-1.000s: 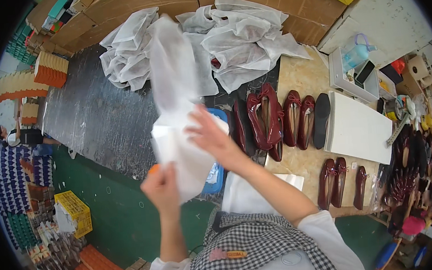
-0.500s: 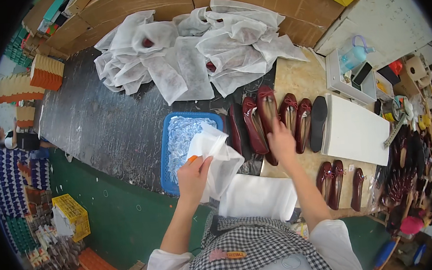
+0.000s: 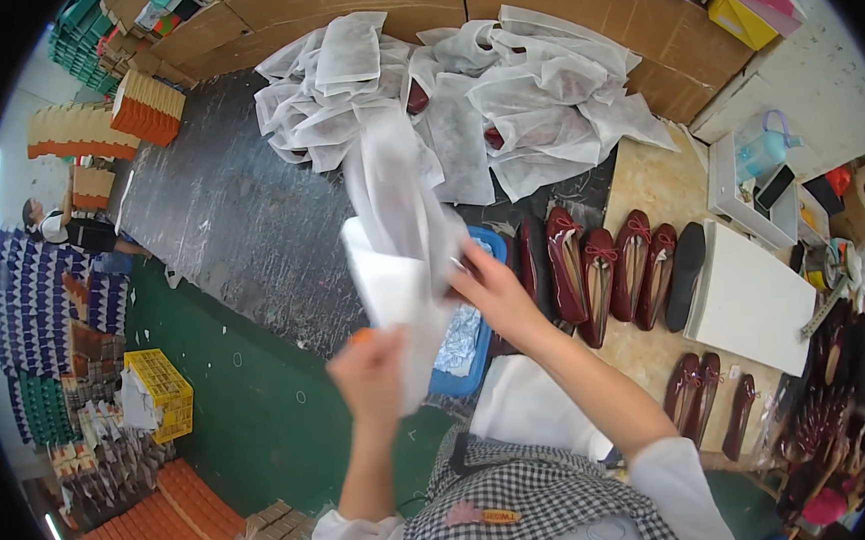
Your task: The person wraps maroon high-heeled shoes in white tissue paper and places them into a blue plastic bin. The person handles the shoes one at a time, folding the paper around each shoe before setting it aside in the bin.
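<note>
My left hand (image 3: 372, 375) and my right hand (image 3: 491, 288) both grip a white non-woven fabric bag (image 3: 400, 232), held up in front of me above the table. Its upper end stands tall and blurred. Under the bag lies a blue tray (image 3: 465, 353) with shiny crinkled sheets in it. Just right of my right hand, several dark red flat shoes (image 3: 603, 268) stand in a row on the wooden board. A white sheet (image 3: 533, 418) lies on my lap side of the table.
A heap of white fabric bags (image 3: 481, 106) fills the far side of the dark table, some with red shoes inside. A white box (image 3: 750, 298) and more red shoes (image 3: 708, 401) sit at right. A yellow crate (image 3: 160, 389) stands on the green floor at left.
The bag was low over the blue tray half a second ago; both hands have now lifted it high and it stands stretched upward again.
</note>
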{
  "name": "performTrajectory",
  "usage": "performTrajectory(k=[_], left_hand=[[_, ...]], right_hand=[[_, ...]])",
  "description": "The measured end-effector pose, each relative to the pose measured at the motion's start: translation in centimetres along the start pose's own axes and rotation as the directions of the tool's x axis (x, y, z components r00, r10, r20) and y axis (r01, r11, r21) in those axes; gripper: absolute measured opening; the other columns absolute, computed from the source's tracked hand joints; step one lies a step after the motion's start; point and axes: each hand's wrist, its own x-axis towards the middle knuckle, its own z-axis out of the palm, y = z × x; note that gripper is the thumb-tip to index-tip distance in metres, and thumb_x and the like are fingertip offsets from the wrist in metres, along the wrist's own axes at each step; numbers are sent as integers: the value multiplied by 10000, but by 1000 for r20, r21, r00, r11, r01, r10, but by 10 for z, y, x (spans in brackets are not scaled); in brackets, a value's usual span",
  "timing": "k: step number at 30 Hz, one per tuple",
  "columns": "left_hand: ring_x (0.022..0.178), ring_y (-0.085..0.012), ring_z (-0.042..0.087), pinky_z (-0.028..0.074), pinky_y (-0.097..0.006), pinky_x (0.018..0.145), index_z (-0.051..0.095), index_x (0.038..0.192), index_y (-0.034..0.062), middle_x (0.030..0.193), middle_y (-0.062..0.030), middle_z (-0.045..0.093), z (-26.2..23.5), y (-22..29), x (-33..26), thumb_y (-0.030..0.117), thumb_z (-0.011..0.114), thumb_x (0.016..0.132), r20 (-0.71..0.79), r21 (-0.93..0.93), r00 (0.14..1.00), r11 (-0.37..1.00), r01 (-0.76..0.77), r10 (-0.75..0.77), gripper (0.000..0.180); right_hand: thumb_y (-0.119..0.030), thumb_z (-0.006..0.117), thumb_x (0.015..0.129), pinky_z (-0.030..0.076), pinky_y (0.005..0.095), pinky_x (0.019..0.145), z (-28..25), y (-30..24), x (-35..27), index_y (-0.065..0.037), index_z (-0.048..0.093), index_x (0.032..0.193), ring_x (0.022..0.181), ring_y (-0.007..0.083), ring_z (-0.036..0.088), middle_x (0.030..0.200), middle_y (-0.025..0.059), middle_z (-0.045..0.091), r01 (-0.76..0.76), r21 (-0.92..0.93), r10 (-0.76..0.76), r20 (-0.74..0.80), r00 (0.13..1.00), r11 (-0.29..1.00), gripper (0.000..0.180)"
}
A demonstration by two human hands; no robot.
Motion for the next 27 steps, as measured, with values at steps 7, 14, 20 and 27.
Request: performTrajectory(k=[7, 14, 20, 27], left_hand=[[588, -21, 389, 289, -220, 504, 609, 760, -68, 620, 48, 503, 1, 2, -1, 105, 605, 884, -17, -290, 974, 933, 213, -227, 213], [571, -45, 319, 247, -250, 485, 514, 659, -46, 549, 12, 350, 27, -10, -1, 82, 640, 841, 285, -125, 954, 983, 137, -97, 256], [476, -281, 468, 358, -371, 462, 510, 624, -11, 583, -120, 499, 81, -1, -3, 146, 658, 819, 392, 128, 904, 963, -237, 170, 291], [556, -324, 567, 432, -401, 492, 560, 679, 32, 641, -143, 538, 89, -14, -11, 193, 607, 859, 446, 198, 873, 929, -313, 199, 246]], right_hand=[[-139, 602, 875, 479, 267, 710, 37, 9, -24, 22, 635, 925, 763, 119, 626, 839, 78, 677, -115, -244, 151, 135, 979, 963, 173], [-125, 685, 753, 436, 437, 885, -145, 93, -144, -94, 499, 1260, 1083, 368, 498, 1232, 205, 503, -477, -859, -375, -511, 774, 185, 541], [-98, 593, 842, 327, 323, 1032, -193, 104, -178, -70, 359, 1400, 1251, 251, 424, 1365, 154, 447, -286, -508, -109, -614, 782, 813, 605], [-87, 499, 901, 367, 337, 994, -85, -49, -197, -68, 424, 1353, 1148, 239, 508, 1253, 171, 528, -162, -720, 237, 4, 972, 675, 459]])
